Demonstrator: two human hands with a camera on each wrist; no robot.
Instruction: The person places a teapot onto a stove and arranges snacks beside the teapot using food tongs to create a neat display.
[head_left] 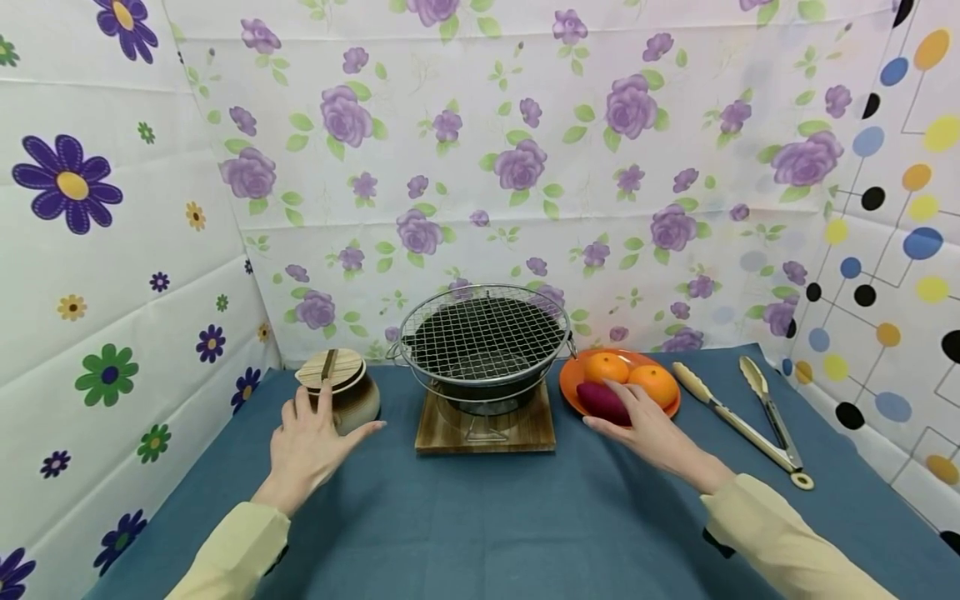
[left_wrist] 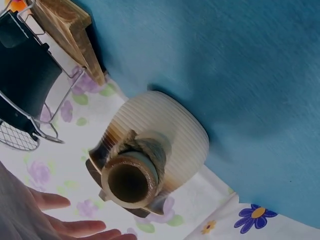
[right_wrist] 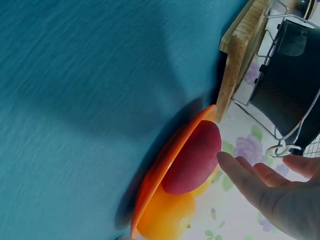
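Observation:
In the head view my left hand [head_left: 309, 442] reaches over the front of a lidded clay teapot [head_left: 363, 408], fingers spread. Its wooden lid [head_left: 330, 368] lies beyond my fingertips. The left wrist view shows the pot's hollow side handle [left_wrist: 129, 182] wrapped in rope, apart from my fingers. My right hand [head_left: 660, 433] is above an orange plate [head_left: 572, 385], fingers extended near a purple-red sweet potato [right_wrist: 195, 160]. Two oranges [head_left: 652, 383] share that plate. In the right wrist view a fingertip is close to the sweet potato; I cannot tell whether it touches.
Between my hands a round black grill [head_left: 487, 337] with a wire mesh top stands on a wooden board [head_left: 486, 429]. Beige-handled tongs [head_left: 738, 425] lie at the right of the blue tablecloth [head_left: 480, 517]. Flowered cloth walls [head_left: 450, 167] enclose the back and left.

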